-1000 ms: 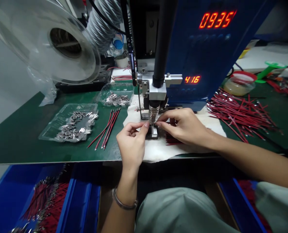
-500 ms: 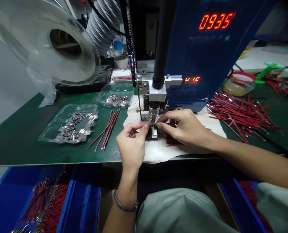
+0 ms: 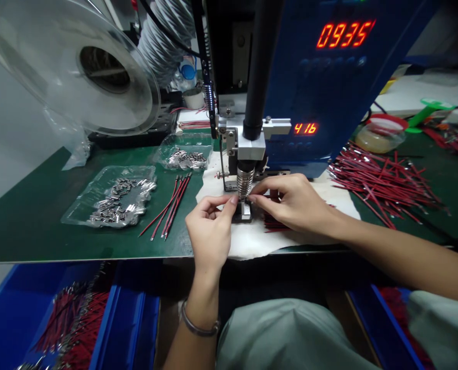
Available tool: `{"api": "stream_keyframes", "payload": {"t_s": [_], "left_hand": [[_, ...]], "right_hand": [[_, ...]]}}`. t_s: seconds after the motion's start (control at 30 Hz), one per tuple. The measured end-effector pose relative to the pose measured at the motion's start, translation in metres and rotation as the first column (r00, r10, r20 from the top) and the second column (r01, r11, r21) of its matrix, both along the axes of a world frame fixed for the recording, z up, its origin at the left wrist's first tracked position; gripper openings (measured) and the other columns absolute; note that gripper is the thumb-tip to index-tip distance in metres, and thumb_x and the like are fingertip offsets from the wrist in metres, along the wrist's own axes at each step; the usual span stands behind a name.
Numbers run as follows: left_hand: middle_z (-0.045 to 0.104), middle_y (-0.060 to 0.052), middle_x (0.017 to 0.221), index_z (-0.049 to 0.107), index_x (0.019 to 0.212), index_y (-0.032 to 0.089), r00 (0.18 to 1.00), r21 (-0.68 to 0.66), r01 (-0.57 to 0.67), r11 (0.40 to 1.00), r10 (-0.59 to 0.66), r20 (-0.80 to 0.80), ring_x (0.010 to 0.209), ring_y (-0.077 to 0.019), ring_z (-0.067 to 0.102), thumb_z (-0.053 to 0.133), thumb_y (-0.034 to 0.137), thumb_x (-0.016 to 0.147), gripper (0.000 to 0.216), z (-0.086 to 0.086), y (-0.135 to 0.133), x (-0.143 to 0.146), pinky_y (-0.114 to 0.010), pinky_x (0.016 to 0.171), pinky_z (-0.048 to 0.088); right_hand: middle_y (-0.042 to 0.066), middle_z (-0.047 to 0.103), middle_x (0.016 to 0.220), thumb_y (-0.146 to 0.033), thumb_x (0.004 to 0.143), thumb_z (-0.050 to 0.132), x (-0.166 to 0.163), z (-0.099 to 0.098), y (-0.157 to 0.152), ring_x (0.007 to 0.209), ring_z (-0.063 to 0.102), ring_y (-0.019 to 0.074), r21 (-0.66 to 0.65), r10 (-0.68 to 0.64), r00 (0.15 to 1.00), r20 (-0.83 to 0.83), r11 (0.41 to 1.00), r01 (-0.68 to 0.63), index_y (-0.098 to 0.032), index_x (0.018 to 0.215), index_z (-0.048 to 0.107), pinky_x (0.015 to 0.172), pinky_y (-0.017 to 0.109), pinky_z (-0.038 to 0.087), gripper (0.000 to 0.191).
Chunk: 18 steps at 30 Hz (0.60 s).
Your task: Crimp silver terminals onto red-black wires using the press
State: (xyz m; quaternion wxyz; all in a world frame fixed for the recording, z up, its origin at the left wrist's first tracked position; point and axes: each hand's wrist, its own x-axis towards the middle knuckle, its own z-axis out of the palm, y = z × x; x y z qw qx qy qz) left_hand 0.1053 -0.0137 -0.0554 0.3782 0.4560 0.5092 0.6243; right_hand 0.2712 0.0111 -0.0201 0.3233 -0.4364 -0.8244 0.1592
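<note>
At the small metal block point(image 3: 245, 210) under a spring-wrapped machine tip point(image 3: 244, 182), my two hands meet from either side. My left hand point(image 3: 213, 223) pinches with thumb and index finger just left of the tip; what is between them is too small to make out. On the right, my right hand point(image 3: 290, 200) pinches close to the tip, its held piece hidden by the fingers. Beneath that hand lie short red and black wires point(image 3: 274, 224) on a white cloth point(image 3: 248, 247). A blue machine housing point(image 3: 309, 92) with red lit digits stands behind.
On the left are clear trays of small metal parts point(image 3: 123, 200) point(image 3: 188, 159) and a few red-black wires point(image 3: 170, 205). To the right lies a wire pile point(image 3: 383, 177) beside a round tub point(image 3: 381, 136). A large clear reel point(image 3: 144, 97) overhangs the left; blue bins point(image 3: 126, 318) sit below.
The lower red digits on the machine have changed and now read 416. Both hands hold the same place at the tip, with hardly any movement.
</note>
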Motion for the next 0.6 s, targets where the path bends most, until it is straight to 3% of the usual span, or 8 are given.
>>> {"api": "stream_keyframes", "payload": {"t_s": [0.6], "left_hand": [[0.07,-0.007,0.081,0.066,0.079,0.011,0.998,0.019,0.055,0.998,-0.056,0.039,0.067,-0.0125,0.062,0.073,0.028,0.073,0.019,0.0002,-0.0015,-0.0019,-0.02,0.061,0.046]], "right_hand": [[0.001,0.071,0.078,-0.02,0.083,0.06,0.0023,-0.0032,0.004,0.064,0.06,0.0113,0.094,0.062,0.998,-0.017,0.994,-0.06,-0.016,0.087,0.071,0.062,0.022,0.042,0.012]]}}
